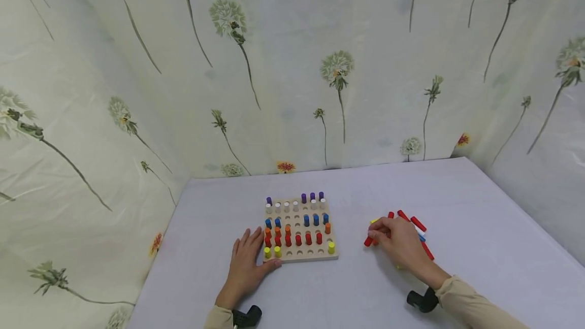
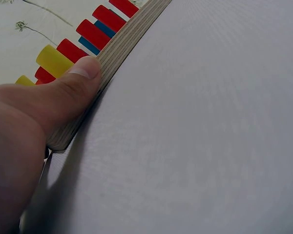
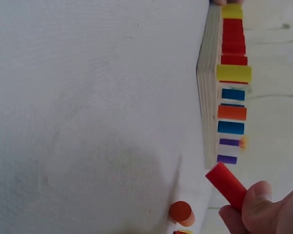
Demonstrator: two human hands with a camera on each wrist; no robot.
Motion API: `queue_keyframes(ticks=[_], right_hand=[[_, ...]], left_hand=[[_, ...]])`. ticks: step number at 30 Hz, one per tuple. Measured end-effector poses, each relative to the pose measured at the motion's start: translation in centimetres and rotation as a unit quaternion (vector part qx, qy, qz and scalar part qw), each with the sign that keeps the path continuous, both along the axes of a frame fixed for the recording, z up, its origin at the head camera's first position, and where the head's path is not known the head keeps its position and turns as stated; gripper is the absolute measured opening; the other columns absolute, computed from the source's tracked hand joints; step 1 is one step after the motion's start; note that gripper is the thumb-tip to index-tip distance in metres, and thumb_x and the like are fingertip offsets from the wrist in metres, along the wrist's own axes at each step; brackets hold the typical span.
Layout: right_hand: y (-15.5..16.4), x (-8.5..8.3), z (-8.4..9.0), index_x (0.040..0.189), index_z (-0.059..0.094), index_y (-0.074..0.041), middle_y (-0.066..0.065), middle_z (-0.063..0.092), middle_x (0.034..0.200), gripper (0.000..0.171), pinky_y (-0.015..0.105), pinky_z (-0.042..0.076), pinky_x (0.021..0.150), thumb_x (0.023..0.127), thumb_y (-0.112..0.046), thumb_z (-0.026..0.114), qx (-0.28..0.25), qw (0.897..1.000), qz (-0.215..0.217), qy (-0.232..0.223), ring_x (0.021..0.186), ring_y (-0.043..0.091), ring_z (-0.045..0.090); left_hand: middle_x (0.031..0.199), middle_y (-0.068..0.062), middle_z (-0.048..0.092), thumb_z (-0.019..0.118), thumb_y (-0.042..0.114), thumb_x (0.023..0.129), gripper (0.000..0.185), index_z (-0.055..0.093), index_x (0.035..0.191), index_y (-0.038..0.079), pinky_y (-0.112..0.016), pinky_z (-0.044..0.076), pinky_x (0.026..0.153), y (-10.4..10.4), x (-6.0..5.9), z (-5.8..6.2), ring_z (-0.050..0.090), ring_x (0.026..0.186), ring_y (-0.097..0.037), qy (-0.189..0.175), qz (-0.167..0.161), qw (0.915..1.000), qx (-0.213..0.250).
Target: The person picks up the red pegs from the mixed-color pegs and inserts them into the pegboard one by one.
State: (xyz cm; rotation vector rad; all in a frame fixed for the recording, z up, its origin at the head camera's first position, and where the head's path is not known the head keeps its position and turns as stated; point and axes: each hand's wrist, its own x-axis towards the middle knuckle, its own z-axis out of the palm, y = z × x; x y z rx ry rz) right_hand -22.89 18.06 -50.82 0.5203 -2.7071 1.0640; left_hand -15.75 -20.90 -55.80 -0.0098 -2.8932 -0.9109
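Note:
A wooden pegboard [image 1: 292, 258] stands on the table with rows of purple, white, blue, orange, red and yellow pegs in its holes. My left hand [image 1: 247, 269] rests against its near left corner, fingers along the left side. In the left wrist view the thumb [image 2: 78, 83] lies on the front edge, beside a yellow peg [image 2: 53, 61]. Off to the right of the board, my right hand [image 1: 404, 248] pinches a red peg [image 3: 228, 185] between thumb and finger, one end sticking out. Below that peg in the right wrist view is an orange peg [image 3: 180, 212].
Several loose pegs lie around and behind the right hand, among them a red peg [image 1: 418, 224] and a blue peg [image 1: 422, 238]. A flower-patterned curtain [image 1: 292, 90] closes off the back and sides of the white-covered table [image 1: 219, 207].

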Motion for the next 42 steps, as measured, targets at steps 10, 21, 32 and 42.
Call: queue_keyframes(ticks=[10, 21, 32, 42], right_hand=[[-0.5, 0.0, -0.4, 0.104, 0.079, -0.012, -0.005, 0.075, 0.084, 0.012, 0.022, 0.052, 0.066, 0.093, -0.01, 0.081, -0.014, 1.0, -0.013, 0.004, 0.083, 0.014, 0.062], [-1.9, -0.2, -0.8, 0.103, 0.083, -0.014, -0.008, 0.068, 0.083, 0.01, 0.022, 0.046, 0.062, 0.093, -0.017, 0.083, -0.01, 1.0, -0.009, 0.022, 0.084, 0.014, 0.055], [-2.8, -0.7, -0.4, 0.106, 0.083, -0.014, -0.003, 0.079, 0.093, 0.013, 0.024, 0.045, 0.069, 0.097, -0.007, 0.076, -0.023, 0.999, 0.005, 0.029, 0.086, 0.015, 0.054], [-4.0, -0.9, -0.2, 0.106, 0.083, -0.015, -0.002, 0.075, 0.092, 0.012, 0.024, 0.044, 0.067, 0.096, -0.009, 0.078, -0.036, 0.999, -0.002, 0.007, 0.084, 0.016, 0.054]], left_hand=[[0.167, -0.014, 0.045, 0.081, 0.057, 0.088, 0.091, 0.052, 0.156, 0.003, -0.068, 0.013, 0.131, -0.1, -0.1, -0.4, 0.026, 0.161, -0.042, 0.011, -0.004, 0.9999, -0.006], [0.167, -0.014, 0.045, 0.08, 0.058, 0.088, 0.092, 0.051, 0.156, 0.003, -0.068, 0.012, 0.131, -0.1, -0.2, -0.4, 0.024, 0.162, -0.042, 0.006, -0.003, 1.0, -0.003], [0.167, -0.014, 0.045, 0.081, 0.056, 0.088, 0.091, 0.051, 0.156, 0.003, -0.068, 0.012, 0.131, -0.2, -0.3, -0.5, 0.024, 0.162, -0.042, 0.015, -0.009, 0.9998, 0.002], [0.167, -0.014, 0.045, 0.082, 0.056, 0.088, 0.09, 0.052, 0.155, 0.004, -0.068, 0.011, 0.131, -0.2, -0.2, -0.4, 0.024, 0.162, -0.042, 0.013, -0.006, 0.9999, 0.006]])
